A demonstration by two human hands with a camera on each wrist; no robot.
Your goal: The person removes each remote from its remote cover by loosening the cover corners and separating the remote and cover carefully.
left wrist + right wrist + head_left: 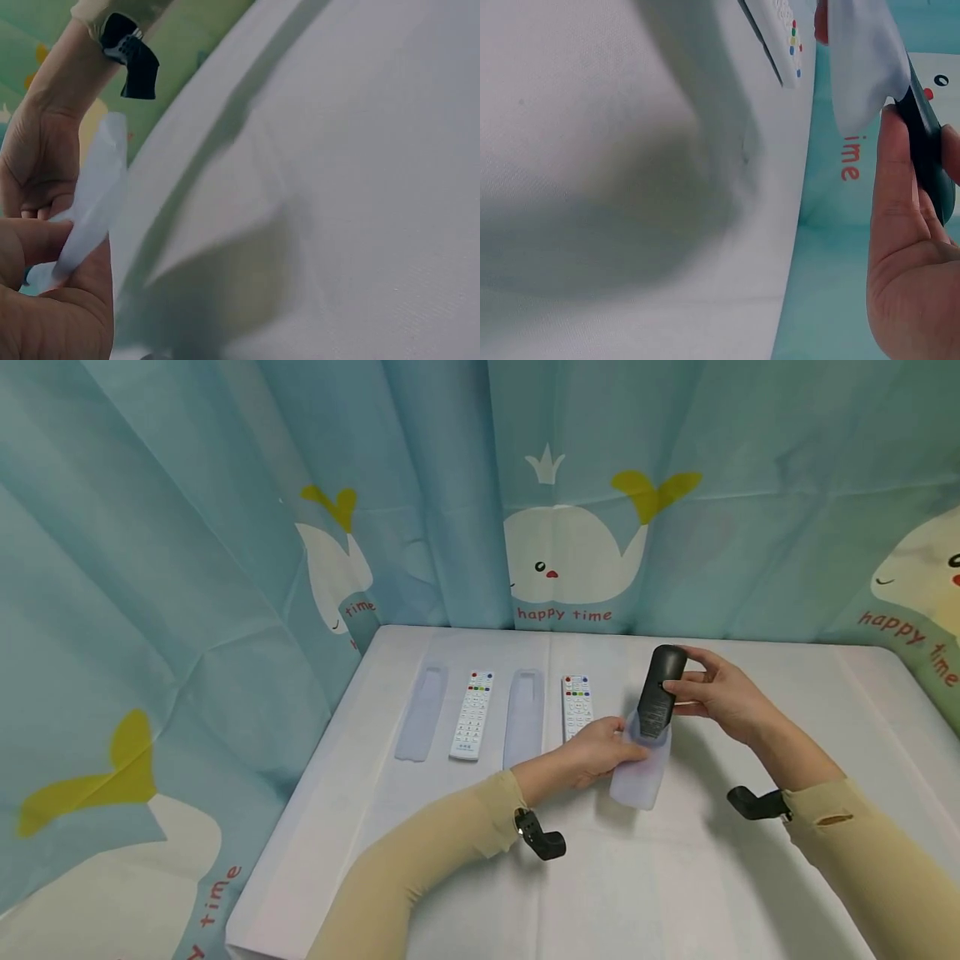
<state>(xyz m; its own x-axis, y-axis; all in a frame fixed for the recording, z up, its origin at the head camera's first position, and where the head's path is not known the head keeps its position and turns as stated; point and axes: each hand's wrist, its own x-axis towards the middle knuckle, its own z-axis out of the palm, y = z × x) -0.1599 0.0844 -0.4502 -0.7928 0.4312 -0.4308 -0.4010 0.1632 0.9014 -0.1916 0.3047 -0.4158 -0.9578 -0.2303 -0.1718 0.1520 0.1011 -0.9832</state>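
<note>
Both hands hold parts of one pair of things above the right half of the table. My right hand (720, 695) grips the upper end of a black remote control (664, 678), whose back with a printed label faces up in the head view. The remote's lower end is inside the mouth of a translucent soft sleeve (637, 783). My left hand (597, 748) pinches that sleeve near its mouth, the thumb across its face. In the left wrist view the sleeve (101, 180) appears edge-on. The right wrist view shows fingers along the remote (928, 154) below the sleeve (866, 67).
To the left on the white table (600, 877) lie a white remote (472, 717), another white remote (576, 702) partly behind my left hand, and two flat translucent sleeves, one at the far left (422, 714) and one between the remotes (523, 714). A whale-print curtain (450, 485) stands behind.
</note>
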